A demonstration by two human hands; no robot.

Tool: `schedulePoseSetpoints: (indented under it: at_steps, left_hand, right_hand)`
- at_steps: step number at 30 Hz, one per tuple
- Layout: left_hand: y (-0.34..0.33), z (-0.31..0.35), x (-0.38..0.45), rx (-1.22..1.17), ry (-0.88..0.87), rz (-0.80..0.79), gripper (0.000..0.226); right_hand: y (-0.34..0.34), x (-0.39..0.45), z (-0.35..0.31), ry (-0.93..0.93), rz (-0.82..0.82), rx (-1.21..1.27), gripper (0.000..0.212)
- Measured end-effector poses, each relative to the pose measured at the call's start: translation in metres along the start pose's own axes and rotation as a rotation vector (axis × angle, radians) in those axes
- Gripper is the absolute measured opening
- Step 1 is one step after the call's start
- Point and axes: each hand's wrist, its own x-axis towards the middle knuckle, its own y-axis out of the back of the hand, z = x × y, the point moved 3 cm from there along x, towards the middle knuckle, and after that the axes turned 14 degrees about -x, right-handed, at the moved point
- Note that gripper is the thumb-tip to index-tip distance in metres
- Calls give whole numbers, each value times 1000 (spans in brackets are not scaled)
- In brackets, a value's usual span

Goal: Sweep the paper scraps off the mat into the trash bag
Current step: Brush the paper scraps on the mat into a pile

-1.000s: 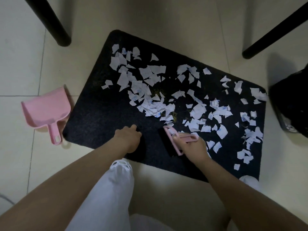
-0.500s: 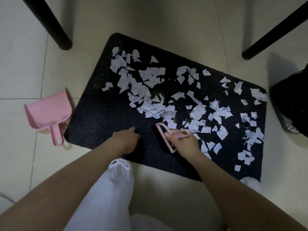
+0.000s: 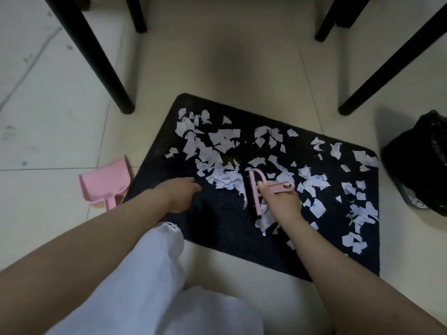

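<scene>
A black mat (image 3: 217, 228) lies on the tiled floor, strewn with several white paper scraps (image 3: 217, 146), thickest at its middle and right. My right hand (image 3: 280, 201) grips a small pink brush (image 3: 256, 189) whose black bristles press on the mat beside a heap of scraps. Knuckles down, my left hand (image 3: 179, 194) rests on the mat's bare left part with its fingers curled and holds nothing. A black trash bag (image 3: 420, 165) sits off the mat's right edge.
A pink dustpan (image 3: 104, 184) lies on the tiles left of the mat. Black furniture legs (image 3: 96, 56) stand at the back left and back right. My white trouser leg (image 3: 145, 274) fills the near floor.
My right hand has carried the brush up and left into the middle heap of scraps. The view has tilted up, so the mat sits lower. My left hand stays in place.
</scene>
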Motion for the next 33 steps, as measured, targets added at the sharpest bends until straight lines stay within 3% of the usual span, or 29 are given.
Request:
schedulePoseSetpoints:
  at_steps: [9, 14, 21, 28, 33]
  left_hand:
    - [42, 40, -89, 48, -30, 146, 67]
    - [60, 35, -97, 36, -28, 214, 67]
    - [41, -12, -44, -47, 66, 161, 68]
    - [18, -75, 42, -154, 188, 63, 51]
    - [13, -112, 84, -219, 323, 85, 43]
  right_hand:
    - [42, -51, -77, 111, -78, 149, 36]
    - [59, -57, -107, 136, -98, 155, 33]
    - [34, -5, -103, 34, -138, -73, 37]
    - [-13, 77, -104, -143, -204, 126, 30]
    - [-55, 109, -156, -69, -197, 131, 23]
